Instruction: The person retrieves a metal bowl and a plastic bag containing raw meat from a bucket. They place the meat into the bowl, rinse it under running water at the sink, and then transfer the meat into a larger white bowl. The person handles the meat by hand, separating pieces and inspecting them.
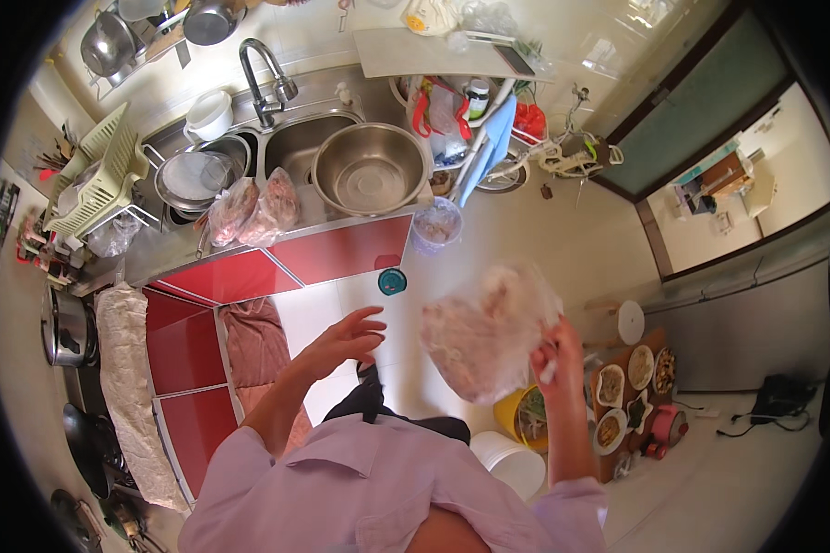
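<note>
My right hand grips the gathered edge of a clear plastic bag with pale pinkish contents, possibly raw meat. The bag hangs over the floor, right of centre. My left hand is empty with its fingers apart, held left of the bag and touching nothing. On the counter's front edge lie two bagged pink pieces that look like meat, one on the left and one beside it. Right of them, a large steel basin rests over part of the sink, under the faucet.
Pots and a strainer stand left of the sink, near a green dish rack. A lilac bin stands by the counter's end. A yellow bucket, a white bucket and a low table with dishes are at right.
</note>
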Available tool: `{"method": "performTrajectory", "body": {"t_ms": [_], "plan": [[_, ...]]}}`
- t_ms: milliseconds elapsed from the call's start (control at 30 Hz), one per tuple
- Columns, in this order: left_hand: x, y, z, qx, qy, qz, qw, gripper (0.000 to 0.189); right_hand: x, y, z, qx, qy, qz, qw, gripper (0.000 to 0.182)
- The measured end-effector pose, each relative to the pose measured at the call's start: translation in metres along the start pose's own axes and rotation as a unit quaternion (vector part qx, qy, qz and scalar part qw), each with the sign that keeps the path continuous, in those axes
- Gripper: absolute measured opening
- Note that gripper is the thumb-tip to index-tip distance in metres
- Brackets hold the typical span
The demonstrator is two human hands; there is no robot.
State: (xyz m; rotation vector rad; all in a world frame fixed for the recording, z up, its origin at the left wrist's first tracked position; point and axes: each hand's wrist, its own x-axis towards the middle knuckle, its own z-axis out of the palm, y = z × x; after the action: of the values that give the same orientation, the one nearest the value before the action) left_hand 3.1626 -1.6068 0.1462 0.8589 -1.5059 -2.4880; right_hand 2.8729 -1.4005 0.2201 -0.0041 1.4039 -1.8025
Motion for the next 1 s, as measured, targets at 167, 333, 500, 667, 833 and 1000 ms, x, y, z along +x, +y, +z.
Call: {"method": "performTrajectory", "body": {"t_ms": [167,333,500,667,833,1000], "plan": [[0.023,0.051,-0.012,-0.075,0.053,0.119,0.989,0.085,0.070,-0.021,0.159,0.006,-0.125,0.028,0.992,0.023],[0.064,0.093,-0.059,-0.136,0.205,0.194,0.950,0.083,0.152,-0.018,0.248,-0.010,-0.257,0.079,0.963,0.008],[0.104,0.117,-0.110,-0.094,0.339,0.200,0.914,0.075,0.237,0.004,0.288,-0.002,-0.304,0.173,0.937,0.016],[0.138,0.131,-0.144,-0.076,0.372,0.194,0.905,0.074,0.279,0.015,0.302,-0.056,-0.315,0.230,0.919,0.013],[0.163,0.135,-0.178,0.005,0.370,0.138,0.919,0.078,0.322,0.024,0.300,-0.063,-0.355,0.245,0.900,0.010],[0.183,0.138,-0.189,0.048,0.381,0.132,0.914,0.077,0.335,0.032,0.294,-0.138,-0.353,0.198,0.904,0.005]]}}
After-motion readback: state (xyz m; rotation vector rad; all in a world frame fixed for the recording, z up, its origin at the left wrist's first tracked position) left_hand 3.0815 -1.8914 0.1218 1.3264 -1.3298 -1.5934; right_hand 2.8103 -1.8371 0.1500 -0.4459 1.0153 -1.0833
